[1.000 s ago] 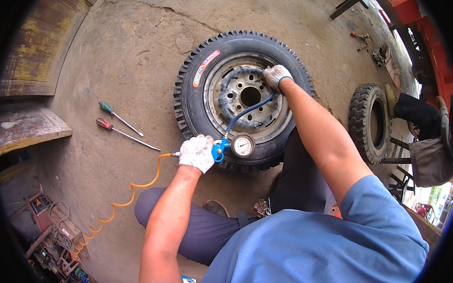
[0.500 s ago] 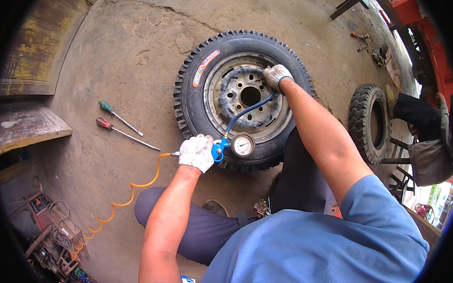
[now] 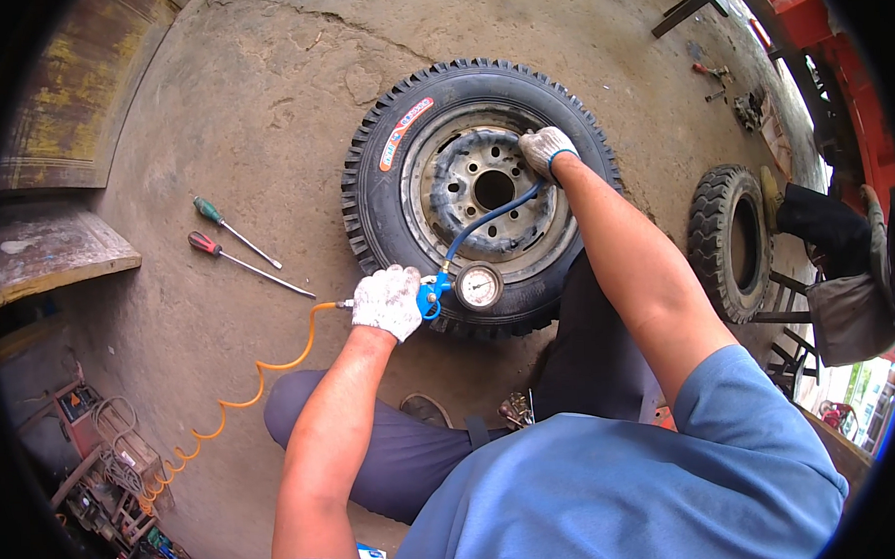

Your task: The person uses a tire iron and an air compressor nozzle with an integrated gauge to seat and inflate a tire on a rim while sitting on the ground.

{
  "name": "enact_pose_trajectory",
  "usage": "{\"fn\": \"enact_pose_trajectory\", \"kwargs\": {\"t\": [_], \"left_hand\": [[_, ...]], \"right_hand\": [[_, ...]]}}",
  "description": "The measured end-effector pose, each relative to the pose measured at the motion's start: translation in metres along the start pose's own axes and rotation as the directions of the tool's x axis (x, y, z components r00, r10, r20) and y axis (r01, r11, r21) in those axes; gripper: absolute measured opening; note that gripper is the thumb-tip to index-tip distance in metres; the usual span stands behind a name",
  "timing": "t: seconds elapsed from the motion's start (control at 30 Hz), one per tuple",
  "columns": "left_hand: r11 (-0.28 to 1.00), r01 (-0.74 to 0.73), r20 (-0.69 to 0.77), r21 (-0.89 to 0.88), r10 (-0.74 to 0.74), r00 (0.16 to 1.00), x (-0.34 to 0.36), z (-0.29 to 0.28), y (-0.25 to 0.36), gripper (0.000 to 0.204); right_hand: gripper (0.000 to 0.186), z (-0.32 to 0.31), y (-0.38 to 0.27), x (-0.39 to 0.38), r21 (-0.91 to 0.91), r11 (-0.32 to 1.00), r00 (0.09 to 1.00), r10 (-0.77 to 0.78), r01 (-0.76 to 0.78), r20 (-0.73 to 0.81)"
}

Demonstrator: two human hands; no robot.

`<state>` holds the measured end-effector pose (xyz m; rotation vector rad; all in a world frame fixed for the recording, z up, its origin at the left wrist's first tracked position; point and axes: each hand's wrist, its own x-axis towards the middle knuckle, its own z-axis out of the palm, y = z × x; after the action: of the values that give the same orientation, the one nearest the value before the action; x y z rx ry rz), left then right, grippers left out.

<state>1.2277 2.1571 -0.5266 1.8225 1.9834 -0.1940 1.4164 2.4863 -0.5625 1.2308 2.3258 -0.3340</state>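
A knobbly black tyre on a worn steel rim lies flat on the floor before me. My left hand, in a white work glove, is closed round a blue tyre inflator with a round dial gauge, over the tyre's near edge. From it a blue hose curves across the rim to my right hand, also gloved. Those fingers are closed round the hose's end at the rim's far right; the end itself and any valve are hidden. An orange coiled air hose joins the inflator's left end.
Left of the tyre lie a green-handled screwdriver and a red-handled one. A smaller tyre stands at the right, near another person's dark-clothed leg. A wooden ledge and cluttered equipment line the left side.
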Motion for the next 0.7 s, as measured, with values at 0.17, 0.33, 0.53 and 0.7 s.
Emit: {"fn": "enact_pose_trajectory", "kwargs": {"t": [0.17, 0.33, 0.53, 0.7], "left_hand": [[1.000, 0.002, 0.007, -0.002, -0.002, 1.000, 0.001, 0.000, 0.000, 0.026], [1.000, -0.002, 0.014, -0.002, 0.002, 1.000, 0.002, -0.002, 0.001, 0.026], [1.000, -0.004, 0.003, 0.011, 0.004, 1.000, 0.001, -0.001, 0.000, 0.024], [0.999, 0.025, 0.047, -0.022, -0.024, 0.999, 0.001, -0.006, 0.002, 0.023]], "right_hand": [[0.037, 0.003, 0.001, 0.002, 0.036, 0.999, 1.000, 0.016, -0.016, -0.009], [0.038, 0.004, 0.005, 0.004, -0.038, 0.999, 1.000, -0.021, 0.021, 0.004], [0.033, -0.008, -0.005, -0.005, 0.086, 0.995, 0.999, 0.052, -0.053, 0.014], [0.032, -0.006, -0.002, -0.005, 0.039, 0.999, 1.000, 0.022, -0.022, 0.003]]}}
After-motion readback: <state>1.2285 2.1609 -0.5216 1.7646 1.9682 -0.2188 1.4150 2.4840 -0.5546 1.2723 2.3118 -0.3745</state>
